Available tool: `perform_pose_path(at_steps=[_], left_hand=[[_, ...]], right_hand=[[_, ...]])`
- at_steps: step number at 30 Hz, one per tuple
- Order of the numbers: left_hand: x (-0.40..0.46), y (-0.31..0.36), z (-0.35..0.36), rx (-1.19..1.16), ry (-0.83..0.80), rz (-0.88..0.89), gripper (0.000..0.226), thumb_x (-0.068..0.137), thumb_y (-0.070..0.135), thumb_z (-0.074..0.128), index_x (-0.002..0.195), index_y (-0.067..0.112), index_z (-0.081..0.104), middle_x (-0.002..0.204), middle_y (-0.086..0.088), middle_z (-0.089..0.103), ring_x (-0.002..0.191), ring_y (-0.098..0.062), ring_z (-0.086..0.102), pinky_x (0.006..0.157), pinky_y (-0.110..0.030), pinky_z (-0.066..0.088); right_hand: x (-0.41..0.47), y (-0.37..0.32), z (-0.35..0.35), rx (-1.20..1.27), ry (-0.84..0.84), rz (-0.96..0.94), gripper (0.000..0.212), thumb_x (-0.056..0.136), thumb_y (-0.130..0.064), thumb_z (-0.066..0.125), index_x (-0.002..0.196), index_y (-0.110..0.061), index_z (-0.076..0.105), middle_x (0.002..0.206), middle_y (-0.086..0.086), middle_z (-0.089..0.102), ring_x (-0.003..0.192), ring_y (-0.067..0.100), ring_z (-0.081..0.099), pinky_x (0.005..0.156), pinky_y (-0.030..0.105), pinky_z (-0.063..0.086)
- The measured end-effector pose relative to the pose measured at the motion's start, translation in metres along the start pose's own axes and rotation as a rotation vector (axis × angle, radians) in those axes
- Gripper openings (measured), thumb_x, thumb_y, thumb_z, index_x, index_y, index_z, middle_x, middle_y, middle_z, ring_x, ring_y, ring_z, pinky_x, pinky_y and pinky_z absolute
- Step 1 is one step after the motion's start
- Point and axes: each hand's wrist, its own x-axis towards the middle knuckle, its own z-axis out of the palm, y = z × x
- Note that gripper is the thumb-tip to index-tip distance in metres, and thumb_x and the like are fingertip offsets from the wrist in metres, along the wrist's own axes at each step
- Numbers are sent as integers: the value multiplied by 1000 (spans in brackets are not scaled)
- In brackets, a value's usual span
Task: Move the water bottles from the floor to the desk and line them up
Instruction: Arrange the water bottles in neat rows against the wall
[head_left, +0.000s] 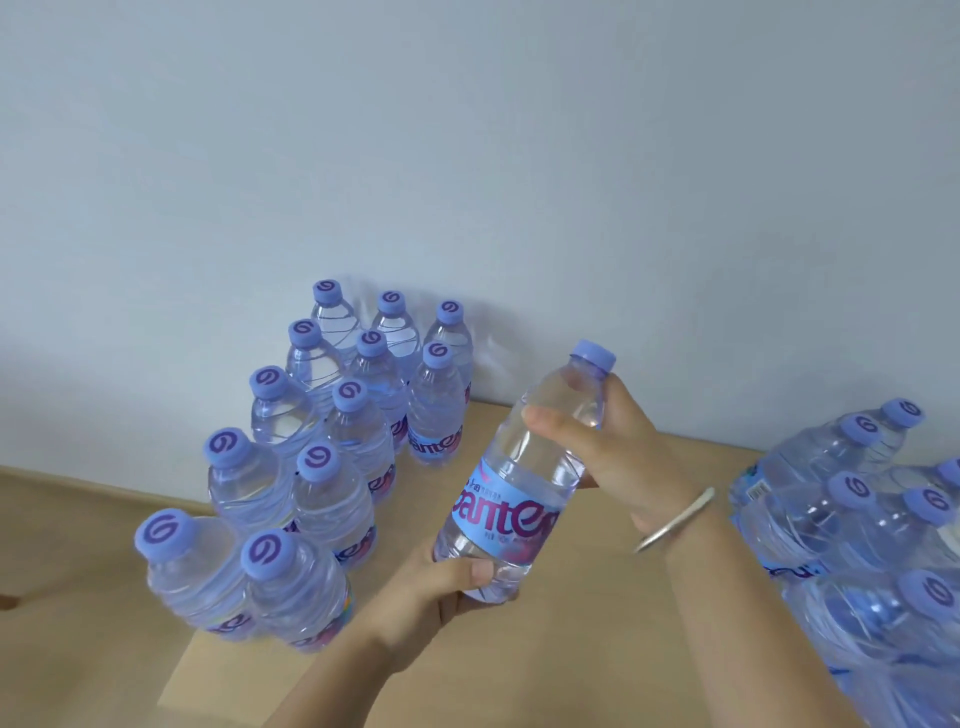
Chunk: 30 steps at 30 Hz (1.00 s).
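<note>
While tilting in the air above the desk, being held at both ends: one clear water bottle, full of water, with its purple cap on and pointing up and to the right. Wearing a blue label with big purple letters. Gripping the bottom of it from below, fingers curled round: the left hand. Wrapping round the top part, thumb lying across the front, just under the cap: the right hand, with a silver bangle on its wrist.

Standing upright on the desk to the left, near the white wall: many more bottles, lined up in rows, close together, touching side by side. All capped in purple with a swirl on top, all holding clear water.

Sitting on the right side of the desk: a wrapped pack of bottles, packed tight in clear plastic, caps showing on top, partly cut off by the edge of the view.
</note>
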Motion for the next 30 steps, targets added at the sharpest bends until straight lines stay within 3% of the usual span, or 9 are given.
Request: perform_pose_path(at_steps=[2, 6, 10, 13, 18, 21, 24, 27, 30], left_hand=[[-6, -2, 0, 56, 9, -9, 61, 52, 33, 73, 107, 9, 60, 92, -2, 70, 86, -13, 65, 77, -26, 51], [-6, -5, -3, 238, 181, 34, 72, 46, 30, 84, 109, 12, 57, 95, -3, 69, 85, -11, 64, 78, -27, 54], [-13, -8, -10, 182, 123, 19, 61, 51, 25, 80, 106, 8, 59, 88, -2, 68, 80, -14, 61, 72, -24, 50], [-15, -12, -13, 167, 131, 9, 52, 55, 22, 79, 104, 12, 62, 89, 0, 69, 82, -11, 62, 73, -22, 50], [1, -29, -15, 252, 491, 20, 49, 57, 16, 75, 103, 24, 60, 91, 6, 71, 82, -7, 66, 66, -14, 51], [3, -41, -18, 425, 581, -46, 66, 64, 26, 71, 125, 30, 47, 128, 5, 52, 108, -11, 55, 76, -20, 47], [2, -44, -21, 531, 602, -105, 76, 83, 19, 66, 145, 23, 24, 132, 10, 27, 121, -6, 32, 87, -18, 31], [7, -50, -28, 467, 576, -141, 80, 81, 21, 68, 148, 22, 23, 133, 16, 28, 131, -10, 33, 95, -18, 29], [15, -53, -37, 414, 570, -169, 78, 68, 34, 69, 139, 32, 37, 136, 16, 47, 121, -7, 46, 98, -27, 41]], right_hand=[[-2, 4, 8, -48, 54, 9, 58, 57, -44, 79, 103, -21, 55, 96, -3, 70, 90, 16, 68, 71, 33, 53], [-3, 11, 23, -123, 118, 16, 60, 54, -48, 81, 99, -22, 52, 94, -5, 68, 87, 13, 66, 82, 39, 54], [-2, 11, 27, -171, -59, 12, 51, 64, -42, 82, 103, -25, 53, 91, -14, 68, 78, -2, 63, 75, 30, 51], [3, 12, 30, -169, -149, 14, 51, 61, -39, 81, 103, -27, 57, 97, -11, 70, 90, 8, 67, 84, 40, 53], [20, 25, 55, -300, -161, -41, 55, 57, -36, 86, 104, -30, 57, 102, -13, 67, 96, 6, 64, 90, 35, 51], [31, 38, 67, -310, -156, -35, 74, 48, -43, 86, 114, -26, 57, 111, -8, 65, 106, 13, 60, 94, 37, 49], [38, 47, 75, -309, -142, -29, 63, 58, -26, 88, 111, -26, 53, 111, -9, 61, 102, 9, 55, 91, 27, 46], [45, 53, 80, -299, -139, -39, 58, 60, -21, 87, 107, -26, 53, 109, -9, 62, 100, 5, 55, 90, 24, 45], [52, 60, 83, -300, -199, -40, 58, 61, -14, 87, 109, -25, 56, 107, -13, 65, 100, -1, 59, 86, 15, 45]])
